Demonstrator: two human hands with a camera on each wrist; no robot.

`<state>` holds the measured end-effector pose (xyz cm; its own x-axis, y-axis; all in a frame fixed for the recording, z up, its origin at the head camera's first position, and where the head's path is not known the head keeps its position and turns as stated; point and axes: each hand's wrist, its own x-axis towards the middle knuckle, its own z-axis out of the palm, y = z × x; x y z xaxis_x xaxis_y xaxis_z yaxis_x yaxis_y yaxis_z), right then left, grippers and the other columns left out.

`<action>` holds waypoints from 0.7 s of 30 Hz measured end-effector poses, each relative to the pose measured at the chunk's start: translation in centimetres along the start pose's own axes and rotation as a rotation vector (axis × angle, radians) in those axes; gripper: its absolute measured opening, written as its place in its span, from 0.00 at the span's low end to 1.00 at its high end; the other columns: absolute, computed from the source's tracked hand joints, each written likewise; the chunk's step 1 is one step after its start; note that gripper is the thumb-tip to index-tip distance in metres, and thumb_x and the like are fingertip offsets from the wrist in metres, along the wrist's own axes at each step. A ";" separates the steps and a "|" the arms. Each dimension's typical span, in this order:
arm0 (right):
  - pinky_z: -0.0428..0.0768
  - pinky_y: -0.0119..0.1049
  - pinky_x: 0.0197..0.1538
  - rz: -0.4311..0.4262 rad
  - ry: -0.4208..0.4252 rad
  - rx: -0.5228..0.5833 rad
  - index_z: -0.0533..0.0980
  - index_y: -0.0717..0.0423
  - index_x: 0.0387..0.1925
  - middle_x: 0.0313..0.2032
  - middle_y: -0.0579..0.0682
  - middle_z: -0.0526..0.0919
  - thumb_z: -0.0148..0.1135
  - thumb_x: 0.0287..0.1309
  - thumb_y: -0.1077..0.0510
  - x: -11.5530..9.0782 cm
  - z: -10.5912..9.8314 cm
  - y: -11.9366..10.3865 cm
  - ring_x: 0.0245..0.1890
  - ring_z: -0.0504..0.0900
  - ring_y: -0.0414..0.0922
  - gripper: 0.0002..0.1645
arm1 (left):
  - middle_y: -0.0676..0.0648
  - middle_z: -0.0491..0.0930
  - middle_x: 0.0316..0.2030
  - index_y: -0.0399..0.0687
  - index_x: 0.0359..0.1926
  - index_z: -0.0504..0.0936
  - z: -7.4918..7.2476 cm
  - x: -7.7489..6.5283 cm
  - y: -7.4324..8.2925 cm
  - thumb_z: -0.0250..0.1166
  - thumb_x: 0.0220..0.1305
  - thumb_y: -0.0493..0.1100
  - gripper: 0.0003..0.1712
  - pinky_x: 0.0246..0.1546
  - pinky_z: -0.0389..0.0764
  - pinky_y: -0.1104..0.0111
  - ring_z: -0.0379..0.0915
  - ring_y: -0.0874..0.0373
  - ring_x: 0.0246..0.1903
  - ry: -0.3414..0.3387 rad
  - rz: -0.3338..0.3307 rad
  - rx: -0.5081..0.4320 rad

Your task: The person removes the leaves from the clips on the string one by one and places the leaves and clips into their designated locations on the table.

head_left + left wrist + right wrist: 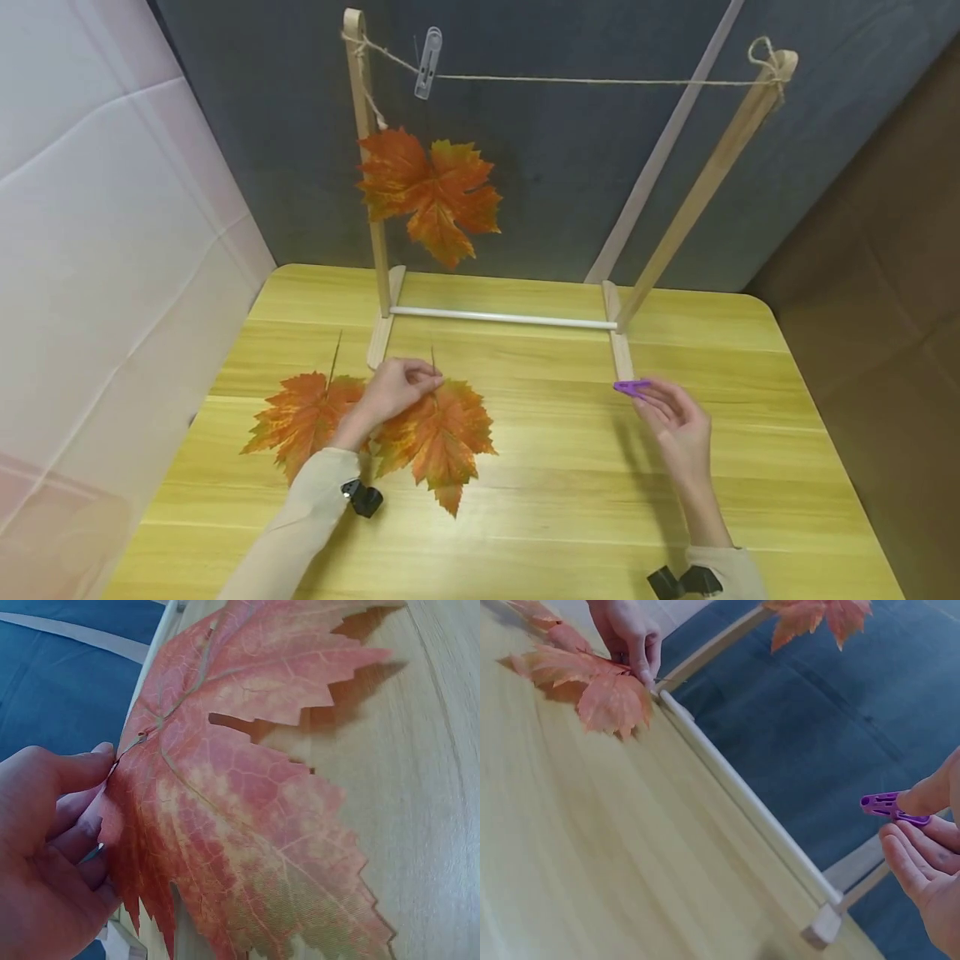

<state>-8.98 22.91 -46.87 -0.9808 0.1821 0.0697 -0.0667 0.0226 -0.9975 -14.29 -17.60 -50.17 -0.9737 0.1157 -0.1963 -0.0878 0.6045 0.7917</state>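
Note:
My left hand (397,389) pinches the stem of an orange-red maple leaf (442,437) near its base, with the blade hanging just over the table. The left wrist view shows thumb and fingers on that leaf's (225,787) stem. A second leaf (300,417) lies to the left, partly behind my forearm. In my right hand (678,425), thumb and fingertips pinch a purple clothespin (632,388), seen also as a purple clothespin (889,806) in the right wrist view. A third leaf (435,196) hangs below a clear clothespin (428,65) on the string.
A twine line (585,80) runs between two wooden posts, the left post (381,250) and the right post (705,192). A white rod (502,317) joins their feet low on the wooden table (555,517). Grey cloth (555,183) stands behind.

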 end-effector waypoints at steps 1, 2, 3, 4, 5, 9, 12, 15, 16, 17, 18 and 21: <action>0.83 0.28 0.51 0.004 0.003 0.000 0.72 0.79 0.56 0.41 0.44 0.88 0.62 0.58 0.78 -0.1 -0.2 0.2 0.42 0.88 0.38 0.23 | 0.46 0.89 0.36 0.42 0.46 0.87 0.1 0.1 0.0 0.69 0.67 0.47 0.13 0.34 0.81 0.68 0.82 0.59 0.32 0.001 -0.002 0.000; 0.83 0.28 0.51 0.011 0.005 0.002 0.72 0.80 0.56 0.41 0.43 0.88 0.62 0.58 0.78 -0.3 -0.5 0.4 0.42 0.88 0.37 0.23 | 0.46 0.88 0.35 0.42 0.46 0.87 0.2 0.1 0.0 0.69 0.67 0.46 0.13 0.34 0.80 0.68 0.81 0.59 0.32 0.004 -0.001 0.002; 0.83 0.28 0.51 0.018 0.004 0.001 0.72 0.80 0.56 0.41 0.43 0.88 0.62 0.58 0.79 -0.4 -0.7 0.7 0.42 0.88 0.37 0.23 | 0.46 0.88 0.35 0.42 0.46 0.87 0.3 0.2 0.0 0.69 0.67 0.46 0.13 0.33 0.80 0.68 0.81 0.59 0.31 0.006 0.004 0.004; 0.83 0.27 0.50 0.026 0.003 0.000 0.71 0.80 0.56 0.41 0.42 0.88 0.61 0.58 0.79 -0.6 -1.0 0.9 0.42 0.88 0.36 0.23 | 0.46 0.88 0.35 0.41 0.46 0.87 0.4 0.3 0.0 0.69 0.67 0.46 0.13 0.33 0.79 0.68 0.80 0.59 0.31 0.007 0.010 0.007; 0.82 0.27 0.51 0.036 0.001 -0.003 0.71 0.80 0.56 0.41 0.42 0.88 0.61 0.58 0.79 -0.7 -1.3 1.1 0.42 0.88 0.36 0.23 | 0.46 0.88 0.34 0.41 0.45 0.87 0.5 0.3 0.0 0.69 0.67 0.46 0.13 0.32 0.79 0.68 0.80 0.59 0.30 0.010 0.012 0.010; 0.82 0.27 0.51 0.080 -0.008 -0.034 0.71 0.79 0.57 0.42 0.41 0.88 0.62 0.59 0.77 -1.2 -2.4 1.8 0.43 0.88 0.36 0.24 | 0.46 0.87 0.34 0.41 0.44 0.87 0.8 0.6 0.0 0.69 0.67 0.46 0.12 0.33 0.80 0.67 0.79 0.58 0.31 0.022 0.028 0.027; 0.82 0.27 0.51 0.111 -0.024 -0.067 0.71 0.77 0.58 0.43 0.41 0.88 0.63 0.60 0.76 -1.6 -3.2 2.3 0.45 0.88 0.38 0.24 | 0.45 0.87 0.35 0.41 0.45 0.87 1.0 0.9 -0.2 0.68 0.68 0.46 0.13 0.34 0.81 0.66 0.80 0.58 0.32 0.021 0.040 0.037; 0.82 0.26 0.50 0.149 -0.042 -0.112 0.71 0.76 0.59 0.42 0.39 0.87 0.64 0.61 0.73 -2.0 -3.8 2.8 0.45 0.88 0.37 0.25 | 0.45 0.87 0.36 0.41 0.46 0.86 1.2 1.2 -0.3 0.68 0.68 0.46 0.13 0.35 0.81 0.67 0.80 0.57 0.33 0.018 0.035 0.036; 0.82 0.25 0.50 0.160 -0.048 -0.131 0.71 0.76 0.59 0.42 0.38 0.87 0.65 0.61 0.72 -2.2 -4.0 3.0 0.45 0.87 0.36 0.26 | 0.45 0.87 0.36 0.41 0.46 0.86 1.2 1.3 -0.4 0.68 0.68 0.46 0.13 0.35 0.80 0.67 0.80 0.58 0.33 0.018 0.034 0.037; 0.82 0.25 0.50 0.172 -0.052 -0.145 0.71 0.75 0.59 0.42 0.37 0.87 0.65 0.61 0.71 -2.3 -4.2 3.1 0.44 0.87 0.35 0.26 | 0.45 0.87 0.36 0.41 0.46 0.86 1.3 1.4 -0.4 0.68 0.68 0.46 0.13 0.35 0.80 0.67 0.80 0.58 0.33 0.020 0.032 0.036; 0.82 0.24 0.50 0.180 -0.057 -0.153 0.71 0.75 0.60 0.42 0.37 0.87 0.66 0.61 0.71 -2.4 -4.4 3.3 0.44 0.87 0.34 0.27 | 0.45 0.87 0.36 0.41 0.46 0.86 1.3 1.5 -0.5 0.68 0.68 0.46 0.13 0.35 0.80 0.67 0.80 0.58 0.33 0.024 0.031 0.036; 0.82 0.24 0.50 0.205 -0.064 -0.153 0.69 0.76 0.61 0.42 0.37 0.87 0.66 0.60 0.71 -2.7 -4.9 3.9 0.43 0.86 0.33 0.28 | 0.45 0.87 0.36 0.41 0.46 0.86 1.4 1.8 -0.6 0.68 0.68 0.45 0.13 0.36 0.80 0.66 0.81 0.57 0.33 0.039 0.041 0.037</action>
<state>-5.65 27.35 -50.88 -0.9809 0.1361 -0.1392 0.1583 0.1408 -0.9773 -15.73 -16.66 -51.78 -0.9838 0.1112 -0.1408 -0.0400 0.6289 0.7765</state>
